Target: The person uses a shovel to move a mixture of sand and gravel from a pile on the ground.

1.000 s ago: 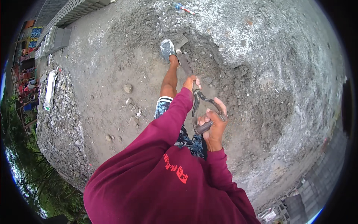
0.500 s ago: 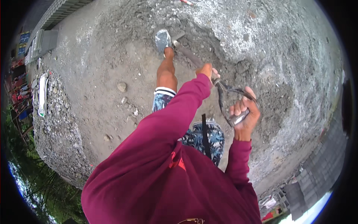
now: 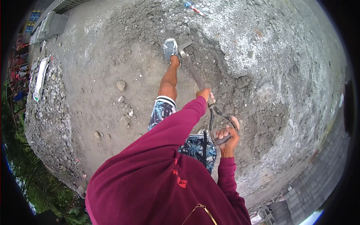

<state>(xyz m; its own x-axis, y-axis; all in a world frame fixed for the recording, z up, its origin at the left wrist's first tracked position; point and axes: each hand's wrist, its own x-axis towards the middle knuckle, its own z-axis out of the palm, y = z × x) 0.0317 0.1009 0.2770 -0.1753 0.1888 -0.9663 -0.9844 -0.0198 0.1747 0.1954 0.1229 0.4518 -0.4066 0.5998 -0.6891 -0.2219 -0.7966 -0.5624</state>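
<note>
A shovel (image 3: 193,72) with a straight shaft and a D-shaped handle slants from my body toward the far ground. My left hand (image 3: 205,94) is closed round the shaft just below the handle's fork. The handle's crossbar sits in my right hand (image 3: 229,137), its fingers wrapped over it. At the far end the shovel's pale metal head (image 3: 183,48) rests beside my forward shoe (image 3: 170,47). Part of that head is hidden, seemingly in the loose soil (image 3: 213,56).
Whitish, crusted ground (image 3: 258,41) rises at the right. A plastic bottle (image 3: 193,7) lies at the far edge. Gravel (image 3: 56,97) with a long white sack (image 3: 40,79) is at left, near stacked grey blocks (image 3: 52,26). Loose stones (image 3: 121,86) dot the dirt.
Both hands and the handle have come lower and left in the picture, closer to my body. The view has shifted, bringing the bottle into sight. Both grips stay closed.
</note>
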